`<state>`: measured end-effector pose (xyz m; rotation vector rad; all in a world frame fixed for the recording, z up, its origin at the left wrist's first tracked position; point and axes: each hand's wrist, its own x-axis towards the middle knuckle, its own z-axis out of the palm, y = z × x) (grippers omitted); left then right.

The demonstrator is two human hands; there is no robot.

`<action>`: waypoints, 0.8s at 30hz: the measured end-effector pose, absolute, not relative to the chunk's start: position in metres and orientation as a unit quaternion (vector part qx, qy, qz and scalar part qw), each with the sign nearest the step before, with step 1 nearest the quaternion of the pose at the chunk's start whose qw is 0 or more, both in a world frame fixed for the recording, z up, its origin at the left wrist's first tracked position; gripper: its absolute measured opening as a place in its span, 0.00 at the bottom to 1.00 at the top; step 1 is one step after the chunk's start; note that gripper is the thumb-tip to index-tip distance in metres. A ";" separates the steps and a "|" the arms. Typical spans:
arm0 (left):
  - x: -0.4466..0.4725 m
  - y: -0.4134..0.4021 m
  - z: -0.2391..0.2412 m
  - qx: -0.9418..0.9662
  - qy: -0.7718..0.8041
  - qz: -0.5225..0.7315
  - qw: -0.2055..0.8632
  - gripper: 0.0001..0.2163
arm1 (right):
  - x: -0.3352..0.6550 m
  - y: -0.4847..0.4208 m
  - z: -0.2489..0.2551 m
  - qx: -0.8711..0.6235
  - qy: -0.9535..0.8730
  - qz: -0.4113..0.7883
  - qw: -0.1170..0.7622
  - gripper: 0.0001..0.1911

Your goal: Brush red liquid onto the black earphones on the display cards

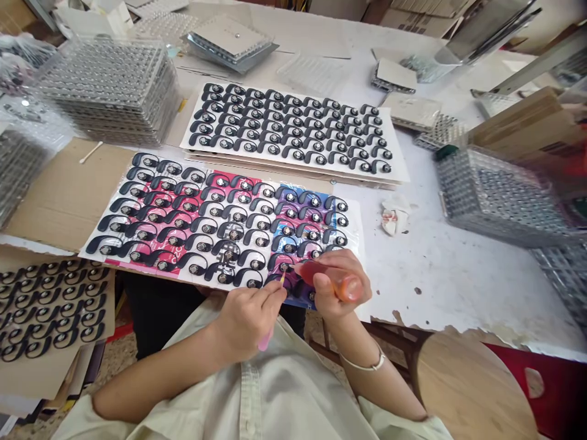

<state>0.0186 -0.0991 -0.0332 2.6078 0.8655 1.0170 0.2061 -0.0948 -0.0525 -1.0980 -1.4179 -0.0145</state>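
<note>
My left hand (247,318) is closed around a thin tool with a yellowish tip (282,279) and a pink end (265,341); its exact kind I cannot make out. In my right hand (343,281) is a small squeeze bottle (321,273) of reddish-orange liquid, tilted with its narrow nozzle pointing left. Both tips meet close to one black ear-hook piece (284,263) with a round metallic centre. Rows of such pieces lie on a board (94,241) with pink, white and blue printing under clear film. My hands cover part of its near right corner.
A second board (394,165) of ear-hook pieces lies behind. Stacked clear trays (110,85) stand at left, more trays (499,189) at right. A cotton swab (90,153) lies on cardboard; crumpled tissue (394,219) is at right. A round stool (472,391) stands below the table edge.
</note>
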 end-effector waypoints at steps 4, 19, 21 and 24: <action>0.018 -0.099 -0.033 0.884 0.291 0.349 0.107 0.08 | 0.206 -0.094 -0.053 -0.474 -0.625 -0.004 0.621 0.10; 0.017 -0.099 -0.037 0.883 0.280 0.357 0.116 0.09 | 0.205 -0.097 -0.053 -0.478 -0.640 -0.006 0.601 0.10; 0.017 -0.100 -0.039 0.881 0.287 0.357 0.118 0.09 | 0.206 -0.097 -0.055 -0.482 -0.640 -0.010 0.598 0.10; 0.015 -0.100 -0.041 0.882 0.291 0.351 0.122 0.10 | 0.207 -0.098 -0.057 -0.488 -0.637 -0.023 0.597 0.10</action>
